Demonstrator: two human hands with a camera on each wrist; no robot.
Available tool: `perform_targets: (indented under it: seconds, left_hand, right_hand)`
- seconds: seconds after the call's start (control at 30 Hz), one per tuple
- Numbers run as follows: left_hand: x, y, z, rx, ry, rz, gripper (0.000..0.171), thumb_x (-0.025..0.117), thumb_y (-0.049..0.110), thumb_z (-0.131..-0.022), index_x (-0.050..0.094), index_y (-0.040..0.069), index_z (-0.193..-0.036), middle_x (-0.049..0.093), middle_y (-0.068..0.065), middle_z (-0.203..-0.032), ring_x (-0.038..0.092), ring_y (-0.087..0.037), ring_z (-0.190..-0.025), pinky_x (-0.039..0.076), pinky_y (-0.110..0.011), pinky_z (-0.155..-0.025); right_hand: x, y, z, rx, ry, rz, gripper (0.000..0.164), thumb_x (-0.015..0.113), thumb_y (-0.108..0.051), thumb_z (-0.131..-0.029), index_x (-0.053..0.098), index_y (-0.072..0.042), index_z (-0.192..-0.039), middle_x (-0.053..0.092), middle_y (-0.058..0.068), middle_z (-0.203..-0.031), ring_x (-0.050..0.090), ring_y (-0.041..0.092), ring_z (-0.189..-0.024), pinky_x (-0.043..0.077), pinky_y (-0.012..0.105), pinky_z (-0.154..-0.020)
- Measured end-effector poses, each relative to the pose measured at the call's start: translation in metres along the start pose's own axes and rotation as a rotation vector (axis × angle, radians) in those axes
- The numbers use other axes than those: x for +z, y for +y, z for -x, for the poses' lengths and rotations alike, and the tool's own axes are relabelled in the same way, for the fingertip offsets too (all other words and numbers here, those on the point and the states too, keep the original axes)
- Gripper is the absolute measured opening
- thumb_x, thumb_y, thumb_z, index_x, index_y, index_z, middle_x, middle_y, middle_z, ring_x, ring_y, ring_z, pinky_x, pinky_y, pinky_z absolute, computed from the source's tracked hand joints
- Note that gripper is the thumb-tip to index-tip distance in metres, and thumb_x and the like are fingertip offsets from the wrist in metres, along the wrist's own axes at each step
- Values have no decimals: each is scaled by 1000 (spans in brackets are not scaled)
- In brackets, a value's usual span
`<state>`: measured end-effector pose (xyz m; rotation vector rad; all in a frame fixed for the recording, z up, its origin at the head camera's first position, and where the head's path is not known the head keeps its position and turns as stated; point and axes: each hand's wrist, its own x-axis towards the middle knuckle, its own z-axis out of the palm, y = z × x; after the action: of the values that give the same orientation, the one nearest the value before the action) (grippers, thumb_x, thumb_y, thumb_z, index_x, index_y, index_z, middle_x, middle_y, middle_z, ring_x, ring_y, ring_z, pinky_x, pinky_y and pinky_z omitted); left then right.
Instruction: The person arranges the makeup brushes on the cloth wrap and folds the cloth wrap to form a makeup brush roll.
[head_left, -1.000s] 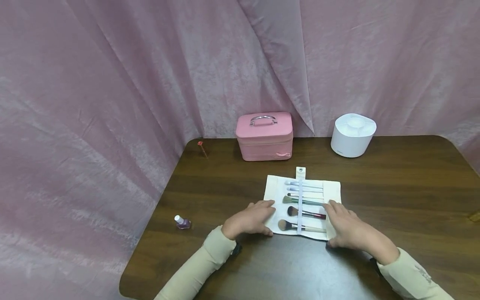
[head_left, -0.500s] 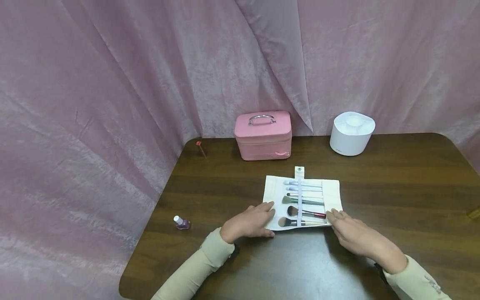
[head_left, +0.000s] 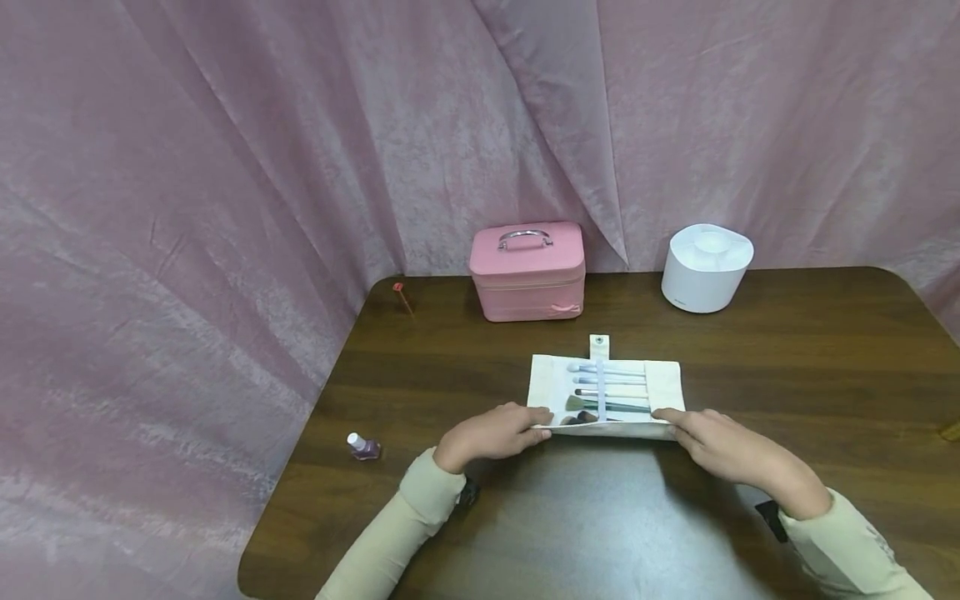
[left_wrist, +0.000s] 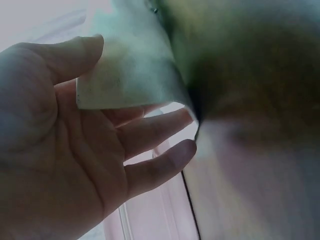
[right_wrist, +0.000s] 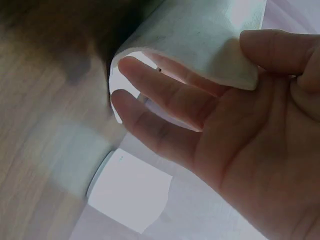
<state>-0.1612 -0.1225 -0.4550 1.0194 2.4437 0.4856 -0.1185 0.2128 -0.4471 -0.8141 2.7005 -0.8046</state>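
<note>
A white makeup brush roll [head_left: 665, 382] lies unfolded on the table, its snap tab [head_left: 599, 346] pointing away from me. Several makeup brushes sit under its centre strap, among them a green one [head_left: 626, 407]. The roll's near edge is lifted and curled up over the lowest brushes, hiding their handles. My left hand [head_left: 493, 432] pinches the near left corner between thumb and fingers. At the near right corner, my right hand [head_left: 738, 454] pinches the fabric likewise. Both wrist views show the cloth [left_wrist: 135, 70] bent over the fingers, thumb on its outer face.
Behind the roll stands a pink vanity case [head_left: 527, 275] with a metal handle. To its right is a white container [head_left: 705, 275]. A purple nail polish bottle [head_left: 364, 447] and a thin red-topped stick [head_left: 402, 296] lie left. Something gold [head_left: 951, 431] shows at the right edge.
The roll's near edge, flat a second ago, has been raised and folded away from me over the lowest brushes. Both hands went from resting at the corners to pinching them.
</note>
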Motion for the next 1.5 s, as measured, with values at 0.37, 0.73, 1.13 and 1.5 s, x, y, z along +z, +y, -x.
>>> perform_targets:
  seconds: [0.37,0.73,1.13,1.5]
  left_hand:
    - [-21,-12,-12,-20,8,108,40,46,27,-109,60,8,-142,70,-4,-117,56,-1,-95,44,-25,-101]
    - [-35,-25,-39,-55,66,123,40,51,21,-107,45,15,-69,33,6,-63,30,-7,-58,30,-24,-59]
    - [-36,-29,-67,-219,87,39,35,61,21,-103,57,13,-69,34,6,-63,33,-8,-56,31,-24,-55]
    - [-36,18,-70,-135,179,-240,34,69,27,-98,70,9,-127,67,-5,-124,63,-19,-111,51,-36,-91]
  right_hand:
    - [-12,17,-18,-74,57,-54,15,58,-3,-100,69,-7,-109,67,0,-103,62,19,-97,51,43,-85]
    - [-18,36,-45,-10,-9,-57,14,54,-7,-102,65,-6,-94,58,-1,-82,53,17,-79,46,39,-72]
    - [-21,39,-69,66,6,30,12,59,-5,-96,66,-1,-87,60,5,-76,52,20,-71,46,40,-66]
    - [-20,37,-79,235,22,68,31,59,-6,-94,51,-12,-65,41,0,-63,41,18,-61,34,33,-56]
